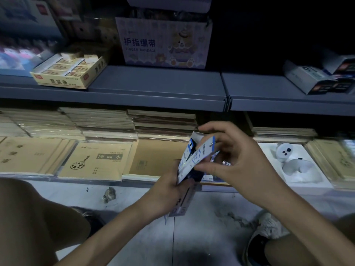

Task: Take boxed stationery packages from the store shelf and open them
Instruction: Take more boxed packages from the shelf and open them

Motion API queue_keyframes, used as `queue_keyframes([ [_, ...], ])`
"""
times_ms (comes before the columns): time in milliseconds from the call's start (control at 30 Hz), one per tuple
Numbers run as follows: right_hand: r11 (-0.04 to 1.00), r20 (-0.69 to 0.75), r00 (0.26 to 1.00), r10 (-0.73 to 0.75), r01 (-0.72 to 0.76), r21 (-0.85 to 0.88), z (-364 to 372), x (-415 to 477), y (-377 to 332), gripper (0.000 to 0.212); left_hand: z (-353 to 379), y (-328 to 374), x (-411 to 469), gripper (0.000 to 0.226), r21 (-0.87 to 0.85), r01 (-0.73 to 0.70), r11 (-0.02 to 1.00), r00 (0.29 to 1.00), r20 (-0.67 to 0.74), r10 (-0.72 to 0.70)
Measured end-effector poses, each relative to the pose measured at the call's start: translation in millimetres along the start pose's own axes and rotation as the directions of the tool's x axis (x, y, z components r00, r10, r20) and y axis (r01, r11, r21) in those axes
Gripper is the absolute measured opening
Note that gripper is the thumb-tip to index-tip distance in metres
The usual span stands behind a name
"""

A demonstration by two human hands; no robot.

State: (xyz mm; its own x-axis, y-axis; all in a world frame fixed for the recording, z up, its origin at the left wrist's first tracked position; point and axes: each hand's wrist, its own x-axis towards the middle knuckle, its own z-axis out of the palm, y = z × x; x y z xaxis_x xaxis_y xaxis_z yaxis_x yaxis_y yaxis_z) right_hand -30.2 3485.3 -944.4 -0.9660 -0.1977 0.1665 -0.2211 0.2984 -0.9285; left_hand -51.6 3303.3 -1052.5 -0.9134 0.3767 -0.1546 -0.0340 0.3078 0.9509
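Observation:
A small white and blue stationery box point(189, 162) is held in front of the lower shelf, tilted, with its top end open. My left hand point(169, 191) grips the box's lower part from below. My right hand point(230, 160) pinches the opened white flap at the box's top between thumb and fingers. Dark contents show inside the open end. On the grey upper shelf point(153, 87) to the right lie more boxed packages point(315, 77) of similar white and dark design.
A yellow carton of small boxes point(71, 72) and a purple "Finger Bandage" carton point(163, 43) stand on the upper shelf. Stacked brown notebooks point(96, 160) fill the lower shelf, with a white plush toy point(292, 160) at the right. My knees and a shoe point(265, 237) are over the tiled floor.

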Motion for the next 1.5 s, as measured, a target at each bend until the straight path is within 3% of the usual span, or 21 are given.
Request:
queue_keyframes([
  [67, 0.999, 0.034, 0.999, 0.031, -0.032, 0.037, -3, 3, 2, 0.060, 1, 3, -1, 0.043, -0.011, -0.010, 1.000, 0.999, 0.039, 0.010],
  [167, 0.997, 0.126, 0.992, 0.024, -0.013, -0.082, -5, 5, 7, 0.033, 1, 8, -5, 0.040, -0.026, -0.001, 1.000, 0.993, 0.120, 0.004],
  [267, 0.995, 0.169, 0.985, -0.023, 0.040, -0.096, -3, 3, 6, 0.014, 1, 11, -9, 0.036, -0.061, 0.023, 0.998, 0.981, 0.192, -0.011],
  [467, 0.992, -0.025, 0.994, -0.105, 0.103, -0.070, -14, 4, -5, 0.015, -2, 19, -10, 0.042, -0.205, 0.105, 0.973, 0.969, 0.241, -0.053],
  [567, 0.997, -0.183, 0.983, -0.030, 0.044, 0.070, -21, 4, -10, 0.017, -5, 16, -10, 0.037, -0.303, 0.198, 0.932, 0.960, 0.250, -0.123],
  [667, 0.988, -0.376, 0.927, 0.001, 0.059, 0.146, -34, 5, -13, 0.017, -5, 8, -8, 0.042, -0.443, 0.260, 0.858, 0.957, 0.238, -0.167],
  [767, 0.993, -0.497, 0.866, -0.057, 0.103, 0.065, -44, 4, -13, 0.015, -5, 11, -7, 0.040, -0.587, 0.343, 0.733, 0.938, 0.256, -0.234],
  [833, 0.996, -0.531, 0.843, -0.082, 0.086, -0.017, -44, 2, -12, 0.026, -6, 12, -6, 0.035, -0.597, 0.355, 0.719, 0.934, 0.248, -0.256],
  [967, 0.991, -0.532, 0.841, -0.099, 0.034, -0.132, -36, -2, -12, 0.039, -5, 10, -7, 0.037, -0.462, 0.283, 0.841, 0.959, 0.157, -0.236],
  [1100, 0.972, -0.548, 0.826, -0.133, 0.000, -0.236, -32, -6, -8, 0.039, 0, 10, -7, 0.038, -0.200, 0.040, 0.979, 0.999, 0.001, -0.041],
  [1267, 0.926, -0.553, 0.802, -0.224, -0.002, -0.377, -27, -13, -5, 0.035, -2, 1, -7, 0.043, -0.022, -0.177, 0.984, 0.979, -0.110, 0.173],
  [1500, 0.803, -0.540, 0.764, -0.353, -0.049, -0.594, -14, -24, -5, 0.039, -7, 5, -5, 0.043, 0.142, -0.297, 0.944, 0.939, -0.134, 0.315],
])
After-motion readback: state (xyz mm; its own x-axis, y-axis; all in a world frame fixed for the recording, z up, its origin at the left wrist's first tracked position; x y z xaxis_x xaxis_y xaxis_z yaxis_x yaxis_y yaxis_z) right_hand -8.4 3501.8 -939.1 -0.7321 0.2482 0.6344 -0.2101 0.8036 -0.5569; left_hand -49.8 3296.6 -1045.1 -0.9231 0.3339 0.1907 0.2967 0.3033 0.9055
